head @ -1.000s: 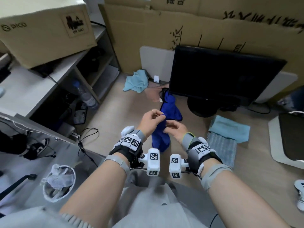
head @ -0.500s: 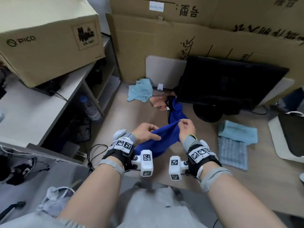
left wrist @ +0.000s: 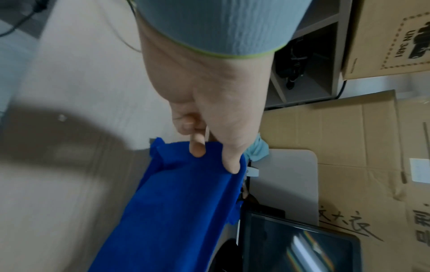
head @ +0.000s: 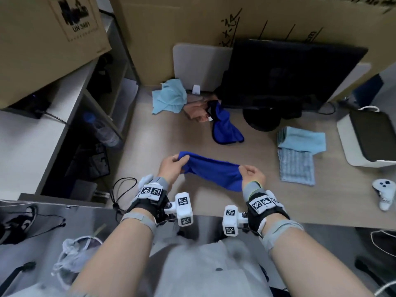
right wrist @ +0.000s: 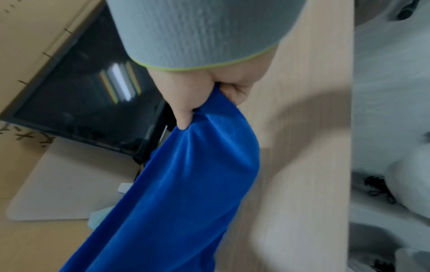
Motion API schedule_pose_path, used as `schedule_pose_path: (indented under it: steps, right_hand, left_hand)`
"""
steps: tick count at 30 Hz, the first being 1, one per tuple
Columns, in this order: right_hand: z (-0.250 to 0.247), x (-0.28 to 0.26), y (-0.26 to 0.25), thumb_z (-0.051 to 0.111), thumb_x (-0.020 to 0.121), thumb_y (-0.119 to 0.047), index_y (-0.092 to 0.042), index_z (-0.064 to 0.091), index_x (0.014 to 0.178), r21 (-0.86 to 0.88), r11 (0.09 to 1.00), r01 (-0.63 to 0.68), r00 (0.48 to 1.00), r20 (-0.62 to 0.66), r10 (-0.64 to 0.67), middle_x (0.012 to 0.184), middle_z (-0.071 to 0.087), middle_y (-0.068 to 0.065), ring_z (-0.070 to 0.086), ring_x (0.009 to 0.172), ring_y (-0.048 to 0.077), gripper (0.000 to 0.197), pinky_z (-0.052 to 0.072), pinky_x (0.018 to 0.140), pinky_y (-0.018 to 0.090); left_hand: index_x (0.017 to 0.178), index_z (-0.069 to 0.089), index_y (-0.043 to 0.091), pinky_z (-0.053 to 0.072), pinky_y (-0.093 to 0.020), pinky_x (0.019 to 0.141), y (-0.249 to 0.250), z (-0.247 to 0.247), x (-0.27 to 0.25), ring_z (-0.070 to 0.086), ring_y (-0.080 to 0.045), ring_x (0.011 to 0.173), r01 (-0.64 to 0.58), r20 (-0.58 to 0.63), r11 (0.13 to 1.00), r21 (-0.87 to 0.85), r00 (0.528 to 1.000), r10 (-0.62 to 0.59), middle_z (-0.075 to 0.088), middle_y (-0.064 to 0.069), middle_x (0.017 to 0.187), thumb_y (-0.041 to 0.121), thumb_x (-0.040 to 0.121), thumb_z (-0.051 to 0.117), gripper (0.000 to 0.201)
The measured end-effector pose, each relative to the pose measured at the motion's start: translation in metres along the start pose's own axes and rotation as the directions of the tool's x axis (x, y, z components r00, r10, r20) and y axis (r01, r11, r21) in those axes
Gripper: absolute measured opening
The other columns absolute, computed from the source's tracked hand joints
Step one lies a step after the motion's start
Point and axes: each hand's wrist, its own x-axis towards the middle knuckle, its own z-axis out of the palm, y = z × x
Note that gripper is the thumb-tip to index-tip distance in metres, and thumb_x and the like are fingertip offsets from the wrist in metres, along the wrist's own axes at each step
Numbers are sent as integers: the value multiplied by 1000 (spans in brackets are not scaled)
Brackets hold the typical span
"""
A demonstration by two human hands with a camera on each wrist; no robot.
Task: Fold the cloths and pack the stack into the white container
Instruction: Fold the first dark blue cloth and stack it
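Observation:
A royal-blue cloth (head: 211,171) hangs stretched between my two hands above the desk's front part. My left hand (head: 173,165) pinches its left end, my right hand (head: 249,175) grips its right end. In the left wrist view the fingers (left wrist: 197,147) curl over the blue cloth (left wrist: 181,211); in the right wrist view the fist closes on the bunched cloth (right wrist: 186,184). A folded light-blue cloth (head: 302,141) lies on a grey-blue one (head: 296,167) at the right. Beyond them stands the white container (head: 345,136), its inside dark.
Crumpled cloths lie at the back: light blue (head: 169,97), peach (head: 196,110) and a second dark-blue one (head: 225,127). A black monitor (head: 285,76) stands behind them. A white controller (head: 384,189) lies at the right edge. Shelves, a cardboard box (head: 42,39) and a water bottle (head: 102,129) are left.
My hands have moved apart and toward me, pulling the bunched blue cloth out into a taut strip. The head view has tilted down over the desk.

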Motion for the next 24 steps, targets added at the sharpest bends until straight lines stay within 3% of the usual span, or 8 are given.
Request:
schedule_pose_path:
  steps: [3,6,9,12,16,18,22,24]
  right_hand:
    - [-5,1,23,73,79,-29,-22,64,73,-67,996,-55,996,62,59,77,67,-1,61,71,21,12,46,71,27]
    - [-6,8,42,72,79,-12,-17,68,87,-99,988,-120,981,141,133,85,68,1,62,74,20,10,52,76,31]
    - [-4,12,57,59,80,6,-13,69,101,-173,980,-101,957,254,144,95,70,6,62,79,19,30,52,85,28]
    - [-7,19,67,54,80,5,-20,72,102,-361,928,-87,930,305,205,89,66,0,61,81,19,38,49,89,26]
    - [-9,24,77,66,80,-12,-25,62,71,-510,854,-100,921,278,274,80,62,3,60,79,25,16,44,79,25]
    - [-14,28,84,64,82,-21,-16,51,59,-556,821,-130,920,241,309,77,57,8,52,73,27,27,41,74,27]
    - [-19,35,83,44,93,-27,-1,58,95,-532,824,-196,928,171,331,85,64,17,60,78,35,30,49,79,34]
    - [-18,34,70,38,94,-30,-9,47,104,-354,889,-289,928,124,351,65,69,17,61,53,29,26,56,66,40]
  left_hand:
    - [77,60,16,29,-23,42,-23,1,3,50,-19,47,96,-104,995,-6,990,-96,59,-10,65,23,97,57,21]
    - [77,57,15,34,-20,37,-37,8,1,52,-21,43,152,-128,986,-76,979,-160,62,-13,71,20,98,54,22]
    - [77,58,14,39,-21,39,-45,11,-1,52,-20,44,145,-178,980,-135,970,-168,59,-15,67,19,98,54,21]
    - [86,59,11,43,-22,41,-54,23,-1,53,-13,39,118,-200,976,-186,967,-155,61,-12,69,14,99,53,15]
    - [91,58,10,42,-21,40,-64,31,-3,54,-11,39,119,-233,978,-174,959,-158,62,-12,68,12,100,50,12]
    - [93,59,9,43,-20,40,-74,33,-5,54,-11,38,154,-263,973,-169,945,-195,61,-11,66,12,98,51,10]
    - [77,60,13,54,-28,59,-89,33,-6,59,-19,58,221,-247,964,-151,935,-253,62,-9,74,18,91,63,15]
    - [75,60,16,55,-29,62,-80,33,-5,61,-19,62,211,-233,966,-151,942,-242,64,-6,75,21,91,65,17]
